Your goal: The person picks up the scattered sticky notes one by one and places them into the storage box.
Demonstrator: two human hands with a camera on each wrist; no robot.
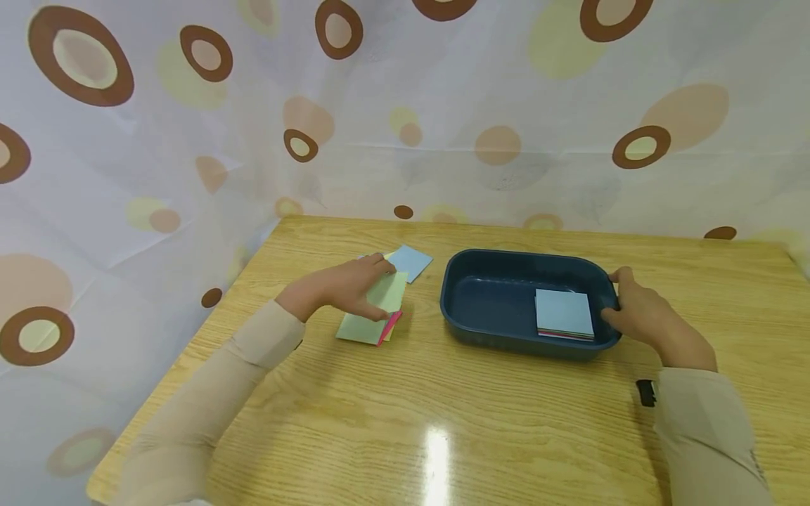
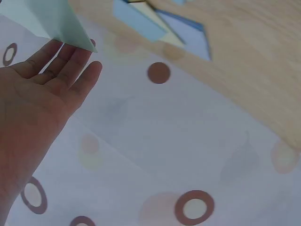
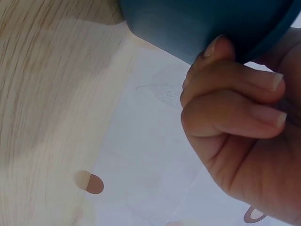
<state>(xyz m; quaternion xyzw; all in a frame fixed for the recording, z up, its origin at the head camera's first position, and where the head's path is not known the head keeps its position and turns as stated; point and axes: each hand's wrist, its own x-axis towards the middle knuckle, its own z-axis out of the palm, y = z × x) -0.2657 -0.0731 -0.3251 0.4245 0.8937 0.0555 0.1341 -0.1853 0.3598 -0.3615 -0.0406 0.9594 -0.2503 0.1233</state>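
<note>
My left hand (image 1: 351,284) pinches a pale green paper square (image 1: 391,289) between thumb and fingers, over a loose spread of coloured papers. In the left wrist view, the fingers reach under the same green sheet (image 2: 66,23). Below the hand lie another light green sheet (image 1: 359,329) and a pink one (image 1: 387,330); a light blue sheet (image 1: 411,263) sits just behind. My right hand (image 1: 645,316) grips the right end of a dark blue tray (image 1: 487,303), thumb at the inside of the rim. Inside the tray's right half rests a neat stack of paper squares (image 1: 563,312), light blue on top.
The wooden table (image 1: 380,407) meets a dotted sheet (image 1: 405,176) hanging along its back and left sides. A small black item (image 1: 646,393) shows beside the right sleeve (image 1: 702,414).
</note>
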